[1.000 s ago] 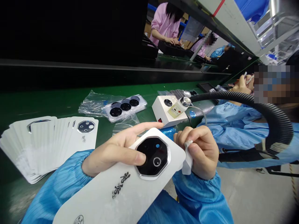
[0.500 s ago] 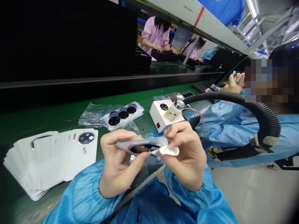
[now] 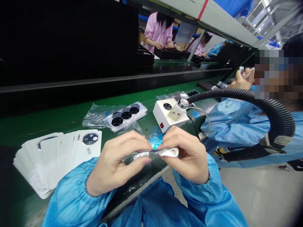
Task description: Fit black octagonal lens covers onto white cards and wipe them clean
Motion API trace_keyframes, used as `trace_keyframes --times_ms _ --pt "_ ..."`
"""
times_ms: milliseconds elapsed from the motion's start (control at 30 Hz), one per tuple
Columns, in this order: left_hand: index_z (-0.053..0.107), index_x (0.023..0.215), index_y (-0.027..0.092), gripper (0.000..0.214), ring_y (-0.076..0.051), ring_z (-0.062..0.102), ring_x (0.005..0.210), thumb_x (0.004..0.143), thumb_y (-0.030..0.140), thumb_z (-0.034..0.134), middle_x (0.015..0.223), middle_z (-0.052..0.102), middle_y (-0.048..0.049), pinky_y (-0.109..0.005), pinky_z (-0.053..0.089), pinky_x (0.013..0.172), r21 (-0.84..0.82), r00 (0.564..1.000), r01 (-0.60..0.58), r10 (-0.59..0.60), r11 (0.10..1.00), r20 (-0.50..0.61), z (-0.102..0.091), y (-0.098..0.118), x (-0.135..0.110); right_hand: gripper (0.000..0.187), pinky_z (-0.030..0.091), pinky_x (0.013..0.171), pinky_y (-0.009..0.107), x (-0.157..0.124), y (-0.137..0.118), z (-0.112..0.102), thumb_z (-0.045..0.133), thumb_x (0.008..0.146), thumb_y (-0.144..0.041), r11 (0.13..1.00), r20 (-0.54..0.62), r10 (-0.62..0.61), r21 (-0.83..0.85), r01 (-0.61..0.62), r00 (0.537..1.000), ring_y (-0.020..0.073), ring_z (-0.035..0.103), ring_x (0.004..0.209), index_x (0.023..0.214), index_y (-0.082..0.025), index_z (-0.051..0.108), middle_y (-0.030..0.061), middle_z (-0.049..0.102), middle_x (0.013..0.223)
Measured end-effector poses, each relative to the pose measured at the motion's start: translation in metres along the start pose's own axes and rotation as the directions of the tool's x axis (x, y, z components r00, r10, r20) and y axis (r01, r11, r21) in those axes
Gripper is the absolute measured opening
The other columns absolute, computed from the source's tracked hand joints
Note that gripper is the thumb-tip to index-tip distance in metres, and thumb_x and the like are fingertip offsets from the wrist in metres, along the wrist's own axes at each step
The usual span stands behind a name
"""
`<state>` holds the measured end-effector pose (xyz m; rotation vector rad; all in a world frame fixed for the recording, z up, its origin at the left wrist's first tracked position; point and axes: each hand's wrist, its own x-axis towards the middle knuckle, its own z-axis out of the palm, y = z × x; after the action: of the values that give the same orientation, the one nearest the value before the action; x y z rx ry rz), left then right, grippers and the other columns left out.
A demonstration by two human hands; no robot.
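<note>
My left hand (image 3: 118, 159) pinches a white phone back cover (image 3: 142, 154), held nearly edge-on so only its thin rim shows. My right hand (image 3: 188, 154) is closed on a small white wiping cloth (image 3: 169, 152) and presses it against the cover's right end. Both hands hover over the near edge of the green conveyor belt (image 3: 59, 121). Blue sleeves cover both my forearms.
A fanned stack of white back covers (image 3: 54, 154) lies at left. A plastic bag of black camera rings (image 3: 125, 115) sits mid-belt. A white box with a red switch (image 3: 167, 118) and a black corrugated hose (image 3: 265, 108) stand right. A person in blue works beside me; others work beyond.
The cover went from face-up, showing its black camera ring, to nearly edge-on. My right hand brought the cloth onto its end. The view shifted slightly.
</note>
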<state>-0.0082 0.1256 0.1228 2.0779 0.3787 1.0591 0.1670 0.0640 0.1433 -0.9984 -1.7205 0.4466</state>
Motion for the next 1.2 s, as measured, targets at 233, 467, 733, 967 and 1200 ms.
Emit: trace_keyframes --times_ms 233,467,733,967,1200 --pt "0.061 0.092 0.019 0.02 -0.018 0.058 0.066 0.082 0.008 0.048 0.072 0.067 -0.0072 -0.034 0.042 0.061 0.138 0.991 -0.091 0.076 0.986 0.108 -0.001 0.009 0.0 0.011 0.045 0.058 0.027 0.001 -0.002 0.003 0.059 0.073 -0.005 0.995 0.077 -0.094 -0.04 0.097 0.993 0.0121 0.055 0.064 0.08 -0.014 0.062 0.0044 0.062 0.069" --pt "0.058 0.093 0.017 0.019 -0.018 0.057 0.061 0.081 0.007 0.048 0.069 0.066 -0.0078 -0.034 0.039 0.058 0.148 0.984 -0.152 0.135 0.977 0.118 0.0 0.006 0.0 0.014 0.047 0.058 0.028 0.0 -0.003 0.004 0.054 0.074 -0.006 0.974 0.087 -0.183 -0.12 0.192 0.979 0.0128 0.057 0.064 0.083 -0.014 0.061 0.005 0.064 0.069" --pt "0.061 0.095 0.009 0.019 -0.018 0.059 0.065 0.08 0.004 0.05 0.071 0.065 -0.0098 -0.035 0.041 0.058 0.007 0.965 -0.256 0.255 0.967 0.06 -0.002 0.001 0.001 0.015 0.047 0.06 0.03 0.0 -0.014 0.0 0.054 0.076 -0.005 0.957 0.136 -0.189 -0.195 0.213 0.973 0.0145 0.056 0.071 0.088 -0.008 0.061 0.0086 0.063 0.076" --pt "0.064 0.103 0.01 0.021 -0.019 0.063 0.078 0.087 0.012 0.051 0.085 0.068 -0.0104 -0.037 0.047 0.07 -0.29 0.971 -0.241 0.227 0.926 -0.079 -0.002 -0.006 -0.004 0.017 0.043 0.058 0.031 -0.004 -0.032 -0.007 0.058 0.073 -0.001 0.933 0.152 -0.12 -0.322 0.164 0.981 0.0145 0.052 0.07 0.089 -0.006 0.061 0.0082 0.061 0.08" --pt "0.064 0.103 0.01 0.02 -0.019 0.063 0.077 0.088 0.014 0.051 0.085 0.068 -0.0098 -0.037 0.044 0.07 -0.304 0.971 -0.239 0.227 0.922 -0.074 -0.002 -0.003 -0.006 0.014 0.042 0.056 0.032 -0.003 -0.037 -0.008 0.057 0.075 -0.003 0.921 0.161 -0.113 -0.353 0.165 0.98 0.0145 0.053 0.069 0.089 -0.007 0.061 0.008 0.061 0.079"
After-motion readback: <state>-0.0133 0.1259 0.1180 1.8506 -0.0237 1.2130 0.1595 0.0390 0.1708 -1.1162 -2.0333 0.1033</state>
